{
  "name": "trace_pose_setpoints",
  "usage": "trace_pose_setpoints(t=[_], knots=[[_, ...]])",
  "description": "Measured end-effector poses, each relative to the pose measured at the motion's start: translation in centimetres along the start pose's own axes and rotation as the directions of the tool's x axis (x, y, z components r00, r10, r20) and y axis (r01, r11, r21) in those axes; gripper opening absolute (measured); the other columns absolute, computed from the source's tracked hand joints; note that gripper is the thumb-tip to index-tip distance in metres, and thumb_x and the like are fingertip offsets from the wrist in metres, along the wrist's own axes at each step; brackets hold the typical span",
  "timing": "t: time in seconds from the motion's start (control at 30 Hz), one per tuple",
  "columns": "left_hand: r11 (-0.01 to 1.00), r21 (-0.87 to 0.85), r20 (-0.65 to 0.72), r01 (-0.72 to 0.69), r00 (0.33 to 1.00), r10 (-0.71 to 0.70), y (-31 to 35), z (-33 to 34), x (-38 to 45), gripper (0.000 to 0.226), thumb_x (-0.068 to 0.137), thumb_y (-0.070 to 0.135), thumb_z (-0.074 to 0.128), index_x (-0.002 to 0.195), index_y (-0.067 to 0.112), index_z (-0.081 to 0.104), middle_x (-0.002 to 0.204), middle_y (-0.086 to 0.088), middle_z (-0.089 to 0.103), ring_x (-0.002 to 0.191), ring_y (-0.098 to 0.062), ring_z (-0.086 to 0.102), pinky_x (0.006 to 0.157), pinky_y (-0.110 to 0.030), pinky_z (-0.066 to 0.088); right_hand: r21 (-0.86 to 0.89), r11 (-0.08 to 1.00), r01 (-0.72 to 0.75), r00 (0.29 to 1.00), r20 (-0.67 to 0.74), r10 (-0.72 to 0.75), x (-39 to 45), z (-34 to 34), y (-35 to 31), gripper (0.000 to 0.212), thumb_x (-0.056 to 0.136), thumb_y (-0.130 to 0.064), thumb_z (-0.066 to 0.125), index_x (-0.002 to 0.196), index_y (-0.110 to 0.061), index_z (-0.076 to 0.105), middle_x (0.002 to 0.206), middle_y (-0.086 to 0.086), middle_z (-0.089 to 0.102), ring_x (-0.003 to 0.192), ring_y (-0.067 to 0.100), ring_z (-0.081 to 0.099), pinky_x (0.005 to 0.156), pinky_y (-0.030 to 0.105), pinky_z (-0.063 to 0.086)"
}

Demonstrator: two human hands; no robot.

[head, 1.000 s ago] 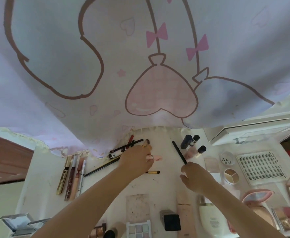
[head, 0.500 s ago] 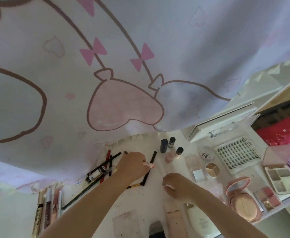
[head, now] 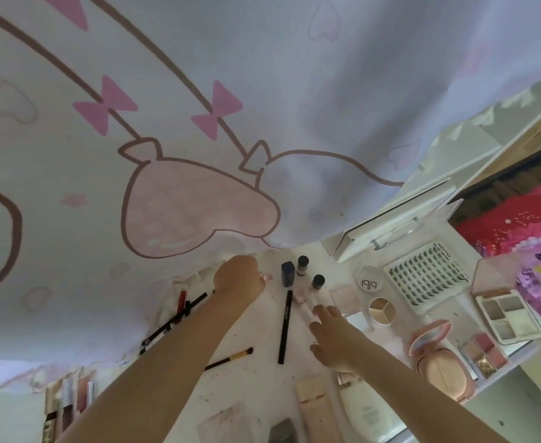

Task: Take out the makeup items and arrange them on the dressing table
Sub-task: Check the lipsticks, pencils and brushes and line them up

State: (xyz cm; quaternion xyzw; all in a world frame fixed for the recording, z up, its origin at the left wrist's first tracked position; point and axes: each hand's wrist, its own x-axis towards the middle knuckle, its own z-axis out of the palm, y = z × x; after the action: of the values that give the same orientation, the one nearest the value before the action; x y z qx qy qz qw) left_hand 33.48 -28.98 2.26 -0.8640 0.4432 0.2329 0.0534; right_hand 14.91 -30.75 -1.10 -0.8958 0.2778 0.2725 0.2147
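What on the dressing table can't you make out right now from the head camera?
- What the left hand pinches: only a pink tip shows, fingers cover the rest.
- Whether the right hand touches the pale tube beneath its fingertips.
- Items along the bottom edge: cut off by the frame.
- The pencils at the back: partly under the hanging curtain.
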Motion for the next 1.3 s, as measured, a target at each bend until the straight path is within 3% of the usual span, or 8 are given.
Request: trace_pose_setpoints(t=[0.1, 0.2, 0.3, 0.43, 0.57, 0.7, 1.17, 1.3], knots=[[0.997, 0.070, -0.001, -0.038, 0.999, 0.038, 0.8, -0.5, 1.3, 0.029, 0.089, 0.036, 0.051, 0.094, 0.009, 0.059, 0.093, -0.003, 0.061, 0.087, -0.019, 0.058, 0.064, -0.025, 0.041, 0.029, 1.000, 0.006, 1.000, 0.001, -0.006, -0.2, 0.4, 0.1, 0.042, 0.093, -0.031, 0.039, 0.127, -0.006, 0.042, 0.145, 0.008, 0.019, 0.132, 0.029, 0.018, 0.106, 0.037, 0.030], [0.978, 0.175, 0.008, -0.110, 0.994, 0.111, 1.9, -1.0, 1.9, 0.022, 0.089, 0.024, 0.049, 0.104, 0.009, 0.058, 0.106, -0.005, 0.060, 0.099, -0.021, 0.057, 0.072, -0.026, 0.044, 0.090, 0.996, 0.012, 1.000, -0.009, -0.012, -0.4, 0.7, 0.3, 0.042, 0.093, -0.030, 0.042, 0.127, -0.007, 0.042, 0.148, 0.005, 0.014, 0.136, 0.025, 0.012, 0.107, 0.037, 0.033], [0.946, 0.265, 0.024, -0.189, 0.982, 0.189, 2.9, -1.6, 2.5, 0.020, 0.088, 0.017, 0.050, 0.104, 0.009, 0.058, 0.100, -0.006, 0.059, 0.099, -0.022, 0.056, 0.073, -0.027, 0.043, 0.129, 0.991, 0.024, 1.000, -0.015, -0.022, -0.5, 0.8, 0.7, 0.042, 0.092, -0.029, 0.042, 0.127, -0.007, 0.042, 0.149, 0.004, 0.011, 0.138, 0.022, 0.007, 0.107, 0.037, 0.034], [0.874, 0.394, 0.083, -0.285, 0.958, 0.275, 3.9, -2.2, 2.9, 0.019, 0.085, 0.006, 0.047, 0.099, 0.009, 0.061, 0.066, 0.001, 0.038, 0.090, -0.021, 0.055, 0.065, -0.025, 0.035, 0.149, 0.989, 0.026, 1.000, -0.020, -0.023, -0.6, 0.9, 0.9, 0.041, 0.092, -0.029, 0.043, 0.126, -0.008, 0.042, 0.149, 0.004, 0.010, 0.138, 0.021, 0.005, 0.106, 0.035, 0.035], [0.829, 0.437, 0.108, -0.348, 0.936, 0.335, 4.2, -2.5, 3.1, 0.021, 0.086, 0.004, 0.046, 0.101, 0.007, 0.060, 0.083, -0.004, 0.048, 0.097, -0.023, 0.057, 0.067, -0.025, 0.036, 0.162, 0.987, 0.020, 1.000, -0.019, -0.017, -0.5, 1.0, 0.9, 0.040, 0.092, -0.029, 0.043, 0.125, -0.007, 0.043, 0.150, 0.003, 0.010, 0.138, 0.021, 0.004, 0.104, 0.036, 0.036], [0.843, 0.399, 0.137, -0.360, 0.933, 0.333, 3.6, -2.7, 3.1, 0.022, 0.085, 0.005, 0.048, 0.105, 0.007, 0.058, 0.107, -0.008, 0.060, 0.101, -0.025, 0.056, 0.070, -0.026, 0.038, 0.162, 0.987, 0.019, 1.000, -0.021, -0.016, -0.4, 1.2, 0.8, 0.041, 0.092, -0.030, 0.043, 0.126, -0.008, 0.043, 0.150, 0.002, 0.010, 0.139, 0.021, 0.004, 0.108, 0.036, 0.032], [0.933, 0.209, 0.009, -0.293, 0.955, 0.297, 0.1, -2.3, 1.5, 0.039, 0.090, 0.014, 0.047, 0.129, 0.014, 0.042, 0.125, -0.008, 0.048, 0.111, -0.024, 0.051, 0.087, -0.031, 0.044, 0.124, 0.992, -0.016, 1.000, 0.010, 0.015, -0.3, 1.1, 0.7, 0.046, 0.093, -0.031, 0.042, 0.133, -0.009, 0.035, 0.151, 0.003, 0.008, 0.140, 0.024, 0.002, 0.112, 0.035, 0.021], [0.961, 0.176, 0.030, -0.213, 0.977, 0.211, -2.9, -0.1, -0.4, 0.033, 0.093, 0.020, 0.041, 0.126, 0.013, 0.045, 0.121, -0.007, 0.049, 0.106, -0.023, 0.051, 0.078, -0.030, 0.044, 0.068, 0.996, -0.050, 0.999, 0.005, 0.050, -0.5, 0.7, 0.1, 0.040, 0.094, -0.029, 0.038, 0.128, -0.008, 0.042, 0.143, 0.006, 0.027, 0.134, 0.027, 0.023, 0.104, 0.034, 0.033]])
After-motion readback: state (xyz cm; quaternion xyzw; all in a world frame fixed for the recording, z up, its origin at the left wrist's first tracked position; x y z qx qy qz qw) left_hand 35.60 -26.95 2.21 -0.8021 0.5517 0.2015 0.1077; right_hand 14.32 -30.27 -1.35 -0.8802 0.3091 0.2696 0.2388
